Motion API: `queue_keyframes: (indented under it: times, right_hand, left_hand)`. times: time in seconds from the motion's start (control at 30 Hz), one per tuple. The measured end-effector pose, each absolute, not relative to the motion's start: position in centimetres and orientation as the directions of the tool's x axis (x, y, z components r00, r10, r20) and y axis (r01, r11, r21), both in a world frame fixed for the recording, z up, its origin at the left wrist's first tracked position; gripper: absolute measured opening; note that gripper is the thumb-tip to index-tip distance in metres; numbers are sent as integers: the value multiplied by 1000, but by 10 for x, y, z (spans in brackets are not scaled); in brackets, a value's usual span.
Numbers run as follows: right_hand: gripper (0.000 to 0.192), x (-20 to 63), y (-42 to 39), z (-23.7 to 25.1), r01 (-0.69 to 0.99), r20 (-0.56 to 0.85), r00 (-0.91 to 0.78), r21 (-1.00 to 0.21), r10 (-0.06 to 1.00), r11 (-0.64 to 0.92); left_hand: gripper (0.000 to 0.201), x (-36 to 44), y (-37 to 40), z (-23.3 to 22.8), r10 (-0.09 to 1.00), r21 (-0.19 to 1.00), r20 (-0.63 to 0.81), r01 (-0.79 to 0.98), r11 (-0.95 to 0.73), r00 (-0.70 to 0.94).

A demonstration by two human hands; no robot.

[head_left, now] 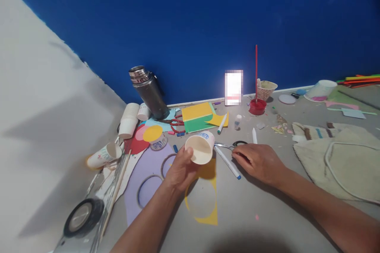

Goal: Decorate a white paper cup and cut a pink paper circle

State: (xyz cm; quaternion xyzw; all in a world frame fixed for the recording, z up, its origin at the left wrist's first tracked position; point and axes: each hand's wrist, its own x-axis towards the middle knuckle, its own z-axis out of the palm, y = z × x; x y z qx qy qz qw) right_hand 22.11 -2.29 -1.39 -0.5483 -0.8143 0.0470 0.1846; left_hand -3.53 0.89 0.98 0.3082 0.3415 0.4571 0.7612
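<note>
A white paper cup (199,149) with a blue drawing on its side is in my left hand (185,170). The cup is tipped so its open mouth faces me, and my thumb lies over the rim. My right hand (258,162) is closed at the handles of a pair of scissors (227,146), with one black loop showing above the fingers. A white marker with a blue end (228,163) lies between my hands. Yellow paper with a round hole cut in it (212,219) lies beneath the cup and left hand.
Tape rings (148,178) rest on purple paper (133,189). At the left are stacked paper cups (129,120), a dark flask (151,97) and black tape (83,217). A red stand with a stick (257,106) is at the back. A beige cloth bag (314,162) lies right.
</note>
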Motion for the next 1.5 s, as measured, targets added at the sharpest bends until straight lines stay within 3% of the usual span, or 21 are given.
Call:
queue_keyframes:
  times: [0.17,0.33,0.47,0.57,0.6,0.67,0.73,0.8,0.9,1.0,1.17,1.27,1.4,1.5]
  right_hand:
    - [26,227,-20,-12,900,313,-260,-265,914,346]
    - [30,239,-12,-12,941,404,-151,-222,902,256]
    - [31,240,-9,-1,949,385,-120,-225,915,220]
    - [25,232,-16,15,886,263,-84,-422,961,193]
    - [36,228,-19,20,816,189,-133,-536,973,216]
    - [88,219,-26,28,615,69,-302,-748,951,250]
    - [117,213,-31,31,453,53,-381,-860,923,236]
    - [121,211,-31,30,336,79,-393,-915,916,223]
    - [114,213,-29,26,247,86,-414,-948,906,202]
    - [102,211,-32,21,371,98,-372,-896,923,245]
    - [91,205,-44,5,581,303,-440,-622,846,525]
    - [92,207,-49,-3,579,340,-498,-554,798,598]
    - [95,211,-53,-12,614,442,-488,-439,753,656]
    - [88,207,-54,-14,672,490,-471,-340,734,658]
  left_hand:
    - [82,-32,7,11,948,937,-113,-287,202,298]
    - [83,-27,7,9,939,954,-106,-232,188,326]
    - [89,-27,6,8,956,960,-81,-234,150,283]
    - [97,-27,3,13,948,964,-37,-238,117,315]
    - [97,-27,1,14,940,964,-24,-242,112,341]
    - [93,-26,-3,18,921,959,-4,-260,114,390]
    - [92,-26,-6,20,904,952,2,-277,129,427]
    - [93,-25,-8,21,889,951,4,-276,138,458]
    - [93,-27,-8,19,853,962,7,-235,136,522]
    - [96,-33,-5,17,832,994,31,-102,31,553]
    - [84,-41,-1,19,828,925,85,265,-272,554]
    - [75,-40,-3,22,785,858,131,327,-396,606]
    - [99,-36,-12,17,707,763,153,372,-529,691]
    - [96,-37,-12,4,664,593,261,427,-683,700]
